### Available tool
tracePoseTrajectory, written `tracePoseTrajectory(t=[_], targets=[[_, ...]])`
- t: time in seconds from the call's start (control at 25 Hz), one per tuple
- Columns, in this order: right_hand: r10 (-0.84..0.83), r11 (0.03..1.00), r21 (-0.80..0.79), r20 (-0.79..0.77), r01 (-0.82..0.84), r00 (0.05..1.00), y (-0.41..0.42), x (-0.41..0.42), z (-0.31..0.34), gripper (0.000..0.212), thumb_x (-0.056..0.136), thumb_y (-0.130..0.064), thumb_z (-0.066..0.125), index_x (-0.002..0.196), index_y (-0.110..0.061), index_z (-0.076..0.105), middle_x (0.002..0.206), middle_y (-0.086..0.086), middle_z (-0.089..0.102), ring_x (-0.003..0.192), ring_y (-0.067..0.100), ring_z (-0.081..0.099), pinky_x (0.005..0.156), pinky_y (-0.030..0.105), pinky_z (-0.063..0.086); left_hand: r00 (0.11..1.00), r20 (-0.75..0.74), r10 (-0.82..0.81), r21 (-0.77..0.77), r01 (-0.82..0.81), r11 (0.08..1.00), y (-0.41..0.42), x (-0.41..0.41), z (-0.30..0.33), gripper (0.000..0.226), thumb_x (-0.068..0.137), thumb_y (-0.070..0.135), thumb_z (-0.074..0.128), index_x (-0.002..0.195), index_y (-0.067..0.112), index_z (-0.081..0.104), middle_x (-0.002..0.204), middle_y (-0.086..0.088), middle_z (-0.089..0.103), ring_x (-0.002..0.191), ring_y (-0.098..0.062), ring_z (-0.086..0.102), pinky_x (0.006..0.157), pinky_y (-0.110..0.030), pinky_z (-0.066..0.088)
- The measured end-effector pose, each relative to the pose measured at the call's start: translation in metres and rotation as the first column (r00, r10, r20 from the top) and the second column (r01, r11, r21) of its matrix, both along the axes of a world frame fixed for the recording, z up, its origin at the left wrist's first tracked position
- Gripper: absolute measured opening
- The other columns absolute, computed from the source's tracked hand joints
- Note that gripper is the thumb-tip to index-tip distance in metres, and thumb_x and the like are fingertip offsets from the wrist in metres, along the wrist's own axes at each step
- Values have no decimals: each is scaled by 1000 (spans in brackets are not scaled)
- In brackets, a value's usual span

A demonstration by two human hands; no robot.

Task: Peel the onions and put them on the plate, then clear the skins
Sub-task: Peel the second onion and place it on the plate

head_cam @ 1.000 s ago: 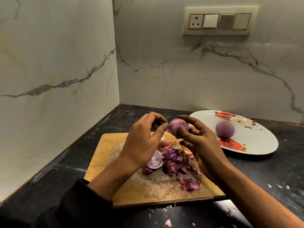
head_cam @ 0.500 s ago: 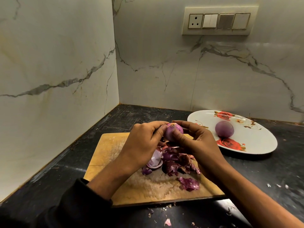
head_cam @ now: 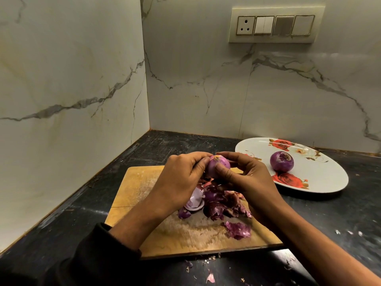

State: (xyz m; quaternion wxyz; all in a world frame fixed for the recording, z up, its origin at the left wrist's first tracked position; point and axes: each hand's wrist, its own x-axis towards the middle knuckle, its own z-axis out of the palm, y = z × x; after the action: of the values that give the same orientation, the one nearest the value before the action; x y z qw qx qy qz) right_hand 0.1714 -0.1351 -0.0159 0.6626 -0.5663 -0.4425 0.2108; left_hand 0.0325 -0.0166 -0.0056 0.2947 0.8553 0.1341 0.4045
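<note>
Both hands (head_cam: 214, 178) grip onion (head_cam: 218, 165) above skins (head_cam: 224, 205), board (head_cam: 136, 182).

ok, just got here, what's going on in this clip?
A person is peeling a small purple onion, pinching it with both the left hand and the right hand above a wooden cutting board. A pile of purple onion skins lies on the board. One peeled purple onion already sits on the white floral plate to the right. Skins are not cleared yet.
</note>
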Motion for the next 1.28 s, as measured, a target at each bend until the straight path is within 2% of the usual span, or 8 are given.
tracePoseTrajectory(t=[0.08, 0.24, 0.4, 0.72, 0.92, 1.04, 1.16, 1.28], targets=[[10, 1000, 12, -8, -10, 1000, -1, -1, 0, 58, 59, -48, 84, 111, -24, 74, 103, 0, 74, 92, 22, 74, 71, 29, 59, 1000, 3, -8, 8, 8, 1000, 0, 0, 0, 27, 100, 20, 57, 124, 16, 69, 96, 16, 67, 86, 11, 65, 76, -7, 52], [19, 1000, 13, -6, -19, 1000, -1, -3, 0, 56, 61, -45, 84, 111, -23, 74, 103, 2, 73, 87, 22, 75, 66, 25, 58, 1000, 2, 12, 27, -12, 1000, 0, 0, -1, 27, 100, 20, 57, 123, 16, 69, 95, 17, 65, 82, 7, 65, 76, -10, 54], [37, 999, 10, -24, -37, 999, -1, -4, 0, 52, 65, -38, 85, 113, -23, 73, 105, 2, 73, 90, 23, 75, 73, 32, 61, 1000, 10, 28, 19, -28, 999, -1, 0, -2, 27, 99, 20, 58, 124, 16, 68, 93, 16, 64, 80, 14, 62, 71, -4, 50], [75, 997, 39, -40, -73, 996, 2, -8, -2, 52, 69, -32, 85, 118, -21, 70, 111, 3, 73, 92, 28, 75, 79, 36, 61, 998, 9, 69, 7, -69, 998, -5, 1, -2, 30, 100, 18, 55, 128, 15, 65, 103, 5, 70, 82, 3, 62, 78, -4, 50], [103, 993, 70, -134, -94, 986, 1, -4, 0, 48, 70, -28, 83, 115, -19, 71, 112, 9, 72, 92, 33, 74, 68, 27, 59, 999, 37, -30, -157, 36, 987, -4, 1, 3, 33, 97, 27, 58, 128, 20, 66, 110, 8, 71, 88, -2, 71, 74, -13, 56], [126, 991, 74, -201, -113, 971, 0, -2, 2, 48, 67, -33, 82, 112, -21, 73, 112, 11, 72, 90, 33, 74, 67, 26, 59, 995, 37, -91, -260, 97, 961, -2, 0, 4, 33, 96, 20, 60, 129, 19, 65, 111, 8, 72, 86, -3, 73, 74, -18, 58], [114, 993, 63, -195, -103, 974, 0, -3, 2, 47, 67, -37, 80, 111, -21, 72, 109, 11, 73, 89, 31, 74, 66, 25, 59, 997, 31, -73, -233, 79, 969, -3, 1, 2, 32, 99, 16, 57, 130, 17, 65, 113, 7, 72, 85, -3, 73, 74, -18, 59], [103, 994, 62, -190, -93, 976, 1, -5, 1, 48, 68, -39, 78, 112, -20, 71, 106, 11, 74, 85, 29, 74, 65, 24, 58, 999, 25, -22, -117, 25, 993, -5, 0, 1, 31, 101, 17, 55, 130, 17, 65, 110, 8, 71, 84, 4, 70, 71, -9, 54]])
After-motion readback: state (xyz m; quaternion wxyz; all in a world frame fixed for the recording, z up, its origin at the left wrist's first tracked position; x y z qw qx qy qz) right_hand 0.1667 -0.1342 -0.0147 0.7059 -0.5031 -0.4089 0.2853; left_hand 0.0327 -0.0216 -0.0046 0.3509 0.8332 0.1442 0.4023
